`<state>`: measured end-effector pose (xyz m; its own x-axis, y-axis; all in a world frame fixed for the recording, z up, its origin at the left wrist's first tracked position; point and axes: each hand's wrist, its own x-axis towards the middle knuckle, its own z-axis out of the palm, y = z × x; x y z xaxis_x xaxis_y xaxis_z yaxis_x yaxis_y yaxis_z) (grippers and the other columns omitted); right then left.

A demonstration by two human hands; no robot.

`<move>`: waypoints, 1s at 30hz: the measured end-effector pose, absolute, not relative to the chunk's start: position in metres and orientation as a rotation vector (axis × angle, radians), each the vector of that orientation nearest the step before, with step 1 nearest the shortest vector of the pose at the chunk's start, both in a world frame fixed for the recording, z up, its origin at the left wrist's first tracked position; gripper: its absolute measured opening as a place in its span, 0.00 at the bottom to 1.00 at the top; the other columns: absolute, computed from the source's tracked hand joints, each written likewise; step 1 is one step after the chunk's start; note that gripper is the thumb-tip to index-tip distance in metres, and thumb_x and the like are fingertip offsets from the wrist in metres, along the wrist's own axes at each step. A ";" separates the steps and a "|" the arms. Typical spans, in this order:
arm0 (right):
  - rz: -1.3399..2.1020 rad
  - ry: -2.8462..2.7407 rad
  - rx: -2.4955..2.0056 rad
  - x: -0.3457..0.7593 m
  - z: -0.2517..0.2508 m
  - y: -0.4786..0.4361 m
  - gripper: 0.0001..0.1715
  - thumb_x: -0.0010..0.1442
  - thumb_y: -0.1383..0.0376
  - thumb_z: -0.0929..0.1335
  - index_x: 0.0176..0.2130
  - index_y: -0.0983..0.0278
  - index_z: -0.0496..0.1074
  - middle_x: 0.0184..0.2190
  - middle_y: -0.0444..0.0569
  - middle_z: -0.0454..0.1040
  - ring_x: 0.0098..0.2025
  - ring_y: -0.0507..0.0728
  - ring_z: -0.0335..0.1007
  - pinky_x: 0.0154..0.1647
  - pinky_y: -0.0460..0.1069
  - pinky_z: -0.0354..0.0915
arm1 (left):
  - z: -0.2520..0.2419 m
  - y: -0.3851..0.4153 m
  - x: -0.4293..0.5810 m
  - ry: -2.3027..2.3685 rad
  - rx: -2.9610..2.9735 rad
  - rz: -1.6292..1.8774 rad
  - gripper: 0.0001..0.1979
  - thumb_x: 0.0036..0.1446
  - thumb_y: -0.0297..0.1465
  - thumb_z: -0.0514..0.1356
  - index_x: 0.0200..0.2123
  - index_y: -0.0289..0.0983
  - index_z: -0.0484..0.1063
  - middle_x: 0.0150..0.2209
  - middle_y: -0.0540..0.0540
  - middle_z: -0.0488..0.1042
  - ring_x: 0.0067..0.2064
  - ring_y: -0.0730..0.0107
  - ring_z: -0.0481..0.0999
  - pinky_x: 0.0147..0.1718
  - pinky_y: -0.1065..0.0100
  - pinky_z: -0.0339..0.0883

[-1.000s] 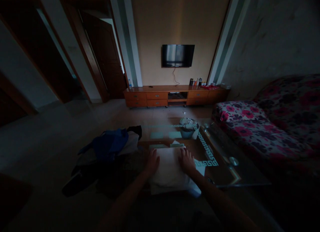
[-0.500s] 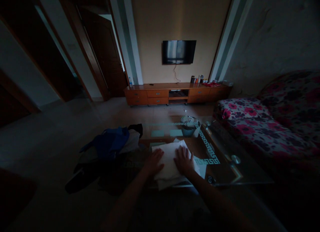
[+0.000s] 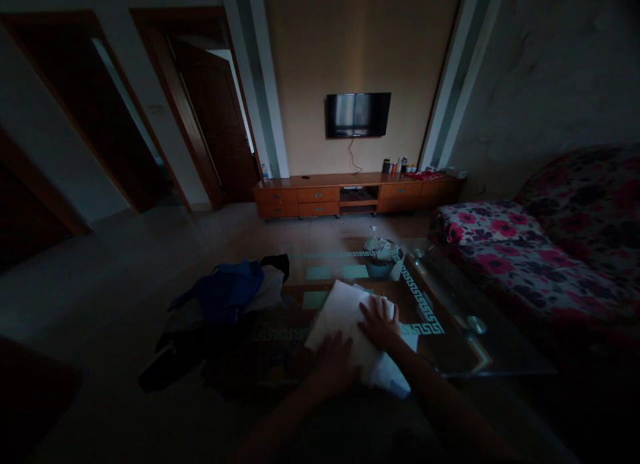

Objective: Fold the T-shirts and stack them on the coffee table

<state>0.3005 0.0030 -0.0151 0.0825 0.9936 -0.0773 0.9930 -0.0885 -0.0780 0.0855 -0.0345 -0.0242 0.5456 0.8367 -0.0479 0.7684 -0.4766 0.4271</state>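
A folded white cloth [image 3: 336, 312] lies at an angle on the near part of a glass coffee table [image 3: 505, 357]. My left hand [image 3: 336, 363] rests on its near left side, palm down with the fingers spread. On its right side is my right hand [image 3: 379, 324], also flat and spread. Beneath the cloth, toward the right, more pale material sticks out; in the dim light I cannot tell what it is. To the left sits a heap of clothes with a blue garment [image 3: 225, 292] on top.
A bin [image 3: 381, 268] filled with crumpled stuff shows beyond the cloth. A floral sofa [image 3: 520, 264] stands to the right. Across the room a low wooden cabinet [image 3: 317, 203] runs under a wall-mounted television [image 3: 357, 115]. An open door [image 3: 215, 111] is at the back left.
The white cloth has turned clockwise on the table. My left hand has come nearer and to the right; my right hand has shifted slightly right. The view has tilted up a little.
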 end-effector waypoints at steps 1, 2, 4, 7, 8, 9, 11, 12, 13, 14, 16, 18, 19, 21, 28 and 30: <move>0.158 -2.048 -2.379 0.300 -0.010 0.007 0.38 0.69 0.48 0.58 0.72 0.58 0.53 0.75 0.58 0.37 0.75 0.73 0.29 0.67 0.75 0.24 | -0.021 -0.036 0.093 1.274 2.350 0.301 0.31 0.61 0.42 0.57 0.66 0.40 0.63 0.67 0.34 0.61 0.67 0.43 0.60 0.64 0.45 0.54; 0.153 -1.963 -2.439 0.295 -0.008 0.010 0.39 0.69 0.50 0.58 0.72 0.63 0.54 0.75 0.61 0.38 0.75 0.74 0.31 0.67 0.76 0.26 | -0.018 -0.034 0.099 1.258 2.310 0.381 0.27 0.61 0.36 0.55 0.63 0.39 0.67 0.64 0.36 0.66 0.64 0.50 0.65 0.63 0.51 0.58; 0.152 -1.850 -2.447 0.274 -0.010 0.008 0.39 0.69 0.51 0.58 0.71 0.68 0.55 0.74 0.66 0.40 0.73 0.75 0.38 0.67 0.76 0.32 | -0.010 -0.021 0.103 1.342 2.191 0.573 0.21 0.60 0.27 0.51 0.54 0.38 0.73 0.55 0.39 0.73 0.57 0.60 0.71 0.60 0.59 0.62; 0.122 -1.863 -2.289 0.235 -0.027 -0.005 0.39 0.69 0.49 0.56 0.70 0.67 0.56 0.73 0.66 0.44 0.72 0.75 0.43 0.66 0.75 0.38 | -0.004 0.003 0.093 1.557 2.010 0.782 0.17 0.56 0.22 0.51 0.44 0.37 0.74 0.47 0.40 0.75 0.52 0.63 0.73 0.56 0.62 0.64; 0.103 -1.862 -2.259 0.224 -0.034 -0.011 0.40 0.69 0.48 0.56 0.71 0.66 0.55 0.73 0.66 0.44 0.72 0.76 0.42 0.66 0.76 0.37 | -0.005 0.009 0.088 1.594 1.975 0.823 0.17 0.56 0.21 0.51 0.43 0.36 0.74 0.46 0.41 0.75 0.52 0.63 0.73 0.56 0.62 0.64; 0.090 -1.844 -2.253 0.216 -0.039 -0.015 0.41 0.69 0.47 0.56 0.71 0.65 0.54 0.73 0.65 0.43 0.73 0.77 0.39 0.65 0.78 0.34 | -0.006 0.013 0.084 1.616 1.953 0.852 0.17 0.55 0.20 0.51 0.43 0.36 0.74 0.46 0.40 0.75 0.52 0.63 0.73 0.56 0.63 0.64; 0.093 -1.786 -2.285 0.207 -0.046 -0.021 0.44 0.69 0.44 0.55 0.73 0.64 0.50 0.74 0.65 0.39 0.73 0.81 0.33 0.64 0.80 0.28 | -0.010 0.017 0.076 1.622 1.947 0.876 0.17 0.56 0.20 0.51 0.44 0.35 0.74 0.47 0.40 0.74 0.52 0.63 0.73 0.56 0.62 0.64; 0.108 -1.774 -2.302 0.207 -0.047 -0.023 0.45 0.68 0.42 0.54 0.73 0.64 0.48 0.74 0.65 0.38 0.73 0.81 0.30 0.63 0.81 0.26 | -0.012 0.016 0.074 1.615 1.957 0.872 0.17 0.56 0.20 0.51 0.44 0.35 0.73 0.47 0.40 0.74 0.52 0.63 0.73 0.57 0.62 0.64; 0.125 -1.789 -2.309 0.210 -0.047 -0.023 0.46 0.68 0.41 0.54 0.73 0.64 0.47 0.74 0.65 0.37 0.73 0.81 0.29 0.63 0.81 0.25 | -0.013 0.015 0.073 1.603 1.977 0.863 0.16 0.57 0.20 0.51 0.44 0.36 0.74 0.47 0.40 0.74 0.52 0.63 0.73 0.57 0.61 0.64; 0.136 -1.823 -2.307 0.215 -0.047 -0.022 0.47 0.67 0.40 0.54 0.73 0.63 0.47 0.74 0.64 0.36 0.73 0.81 0.29 0.63 0.80 0.24 | -0.014 0.014 0.072 1.590 2.002 0.853 0.16 0.59 0.21 0.50 0.44 0.36 0.74 0.47 0.40 0.74 0.52 0.62 0.73 0.57 0.61 0.64; 0.129 -1.904 -2.301 0.232 -0.047 -0.021 0.47 0.66 0.38 0.55 0.73 0.58 0.48 0.75 0.61 0.37 0.74 0.79 0.30 0.64 0.79 0.24 | -0.014 0.011 0.073 1.561 2.069 0.816 0.15 0.61 0.23 0.50 0.43 0.37 0.74 0.47 0.40 0.74 0.53 0.61 0.72 0.58 0.59 0.63; 0.095 -1.933 -2.326 0.258 -0.048 -0.022 0.46 0.66 0.38 0.55 0.73 0.54 0.47 0.75 0.57 0.37 0.74 0.77 0.29 0.65 0.78 0.24 | -0.011 0.007 0.074 1.534 2.128 0.770 0.15 0.61 0.23 0.50 0.44 0.38 0.75 0.49 0.40 0.74 0.56 0.59 0.71 0.59 0.58 0.62; 0.075 -1.922 -2.356 0.273 -0.049 -0.023 0.46 0.66 0.38 0.55 0.73 0.53 0.47 0.75 0.56 0.37 0.74 0.76 0.29 0.65 0.79 0.25 | -0.008 0.006 0.074 1.528 2.146 0.750 0.15 0.60 0.23 0.50 0.44 0.39 0.75 0.50 0.40 0.74 0.57 0.59 0.70 0.60 0.57 0.61; 0.047 -1.883 -2.426 0.308 -0.053 -0.028 0.45 0.66 0.38 0.54 0.73 0.52 0.45 0.75 0.54 0.36 0.75 0.75 0.28 0.65 0.79 0.28 | -0.003 0.004 0.075 1.517 2.160 0.721 0.16 0.59 0.23 0.51 0.45 0.40 0.74 0.51 0.41 0.74 0.57 0.60 0.70 0.59 0.58 0.61; -0.001 -1.844 -2.593 0.445 -0.061 -0.055 0.42 0.66 0.41 0.51 0.73 0.49 0.43 0.76 0.47 0.35 0.75 0.71 0.30 0.65 0.77 0.37 | 0.004 0.002 0.070 1.362 2.200 0.559 0.17 0.60 0.24 0.50 0.47 0.41 0.74 0.52 0.43 0.74 0.55 0.62 0.72 0.57 0.60 0.64; 0.008 -1.801 -2.616 0.479 -0.059 -0.063 0.43 0.65 0.42 0.52 0.73 0.49 0.44 0.76 0.48 0.37 0.75 0.73 0.32 0.64 0.78 0.38 | 0.002 0.002 0.067 1.293 2.241 0.508 0.17 0.60 0.24 0.50 0.48 0.42 0.74 0.52 0.43 0.74 0.54 0.62 0.72 0.56 0.61 0.64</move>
<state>0.4794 -0.0634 -0.0589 0.3570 0.9338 -0.0237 0.9340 -0.3564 0.0260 0.0669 0.0020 0.0018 0.4796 0.8747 0.0700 0.6884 -0.4244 0.5882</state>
